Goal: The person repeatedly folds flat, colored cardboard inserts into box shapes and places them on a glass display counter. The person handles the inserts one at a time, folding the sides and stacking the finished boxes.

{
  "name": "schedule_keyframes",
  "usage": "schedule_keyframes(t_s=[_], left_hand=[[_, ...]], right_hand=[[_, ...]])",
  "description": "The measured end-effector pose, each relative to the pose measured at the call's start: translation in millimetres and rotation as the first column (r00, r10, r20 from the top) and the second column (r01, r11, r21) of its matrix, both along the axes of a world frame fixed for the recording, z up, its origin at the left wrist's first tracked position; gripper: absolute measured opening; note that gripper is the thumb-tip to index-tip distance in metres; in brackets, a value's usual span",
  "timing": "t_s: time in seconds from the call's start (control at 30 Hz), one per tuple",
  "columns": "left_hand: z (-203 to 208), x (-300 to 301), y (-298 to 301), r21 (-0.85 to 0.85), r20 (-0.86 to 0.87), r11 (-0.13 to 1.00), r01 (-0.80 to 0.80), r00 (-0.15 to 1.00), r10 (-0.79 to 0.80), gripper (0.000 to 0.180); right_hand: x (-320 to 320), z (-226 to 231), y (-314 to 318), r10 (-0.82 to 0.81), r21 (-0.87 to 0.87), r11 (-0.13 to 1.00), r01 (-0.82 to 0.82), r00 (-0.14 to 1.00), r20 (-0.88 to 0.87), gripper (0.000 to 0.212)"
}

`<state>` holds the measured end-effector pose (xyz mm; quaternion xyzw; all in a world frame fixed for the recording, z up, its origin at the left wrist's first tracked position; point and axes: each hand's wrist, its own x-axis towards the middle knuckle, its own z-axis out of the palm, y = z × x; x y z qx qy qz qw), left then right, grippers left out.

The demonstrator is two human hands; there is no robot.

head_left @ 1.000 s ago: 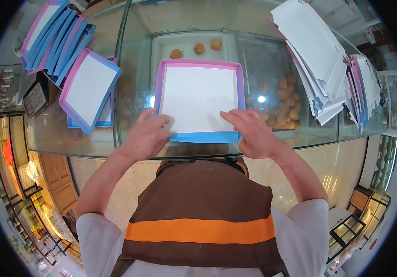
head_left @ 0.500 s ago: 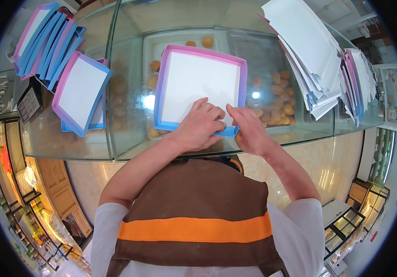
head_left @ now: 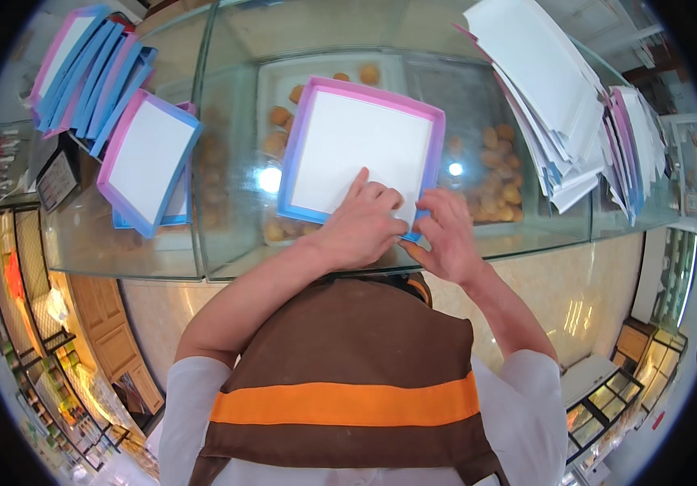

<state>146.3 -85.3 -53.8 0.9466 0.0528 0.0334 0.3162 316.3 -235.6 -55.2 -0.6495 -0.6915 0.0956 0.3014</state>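
A shallow cardboard box [head_left: 352,150] with a white inside and pink-to-blue walls lies on the glass counter in front of me, slightly turned. At its near right corner both hands meet. My left hand [head_left: 365,225] grips the near wall, its index finger stretched over the white bottom and the other fingers curled. My right hand [head_left: 450,239] pinches the corner between thumb and fingers. The fingers partly hide the near wall and the corner.
Made-up boxes stand in a leaning stack [head_left: 93,77] at the far left, with another box [head_left: 150,162] nearer. A pile of flat white cardboard sheets [head_left: 539,105] is at the right, beside more folded card [head_left: 636,146]. Round brown baked goods [head_left: 494,174] show under the glass.
The box has shifted a little to the right and turned slightly clockwise. My right hand's fingers have moved from along the near wall to a pinch around the corner.
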Motion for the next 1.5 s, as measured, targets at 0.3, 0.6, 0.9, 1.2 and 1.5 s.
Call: schedule_keyframes(t_s=[0.3, 0.6, 0.9, 1.2, 1.5], left_hand=[[-9.6, -49.4, 24.4, 0.253, 0.204, 0.958, -0.132, 0.976, 0.08, 0.017], [73.5, -161.8, 118.1, 0.511, 0.508, 0.515, -0.688, 0.725, 0.465, 0.021], [22.3, -219.5, 142.5, 0.544, 0.251, 0.352, -0.762, 0.547, 0.798, 0.018], [50.4, -205.4, 122.8, 0.346, 0.551, 0.28, -0.895, 0.436, 0.712, 0.022], [47.6, -206.4, 99.6, 0.219, 0.554, 0.331, -0.918, 0.396, 0.732, 0.02]], right_hand=[[-16.6, 1.1, -6.0, -0.02, 0.062, 0.998, 0.012, 0.991, 0.131, 0.028], [21.6, 20.1, 21.9, -0.433, 0.262, 0.885, 0.384, 0.887, 0.161, 0.056], [166.8, 17.0, 58.3, -0.768, 0.36, 0.637, 0.681, 0.597, 0.231, 0.038], [227.6, 18.7, 104.3, -0.805, -0.135, 0.534, 0.834, 0.551, 0.218, 0.032], [253.1, 9.7, 90.6, -0.779, -0.21, 0.615, 0.76, 0.627, -0.014, 0.033]])
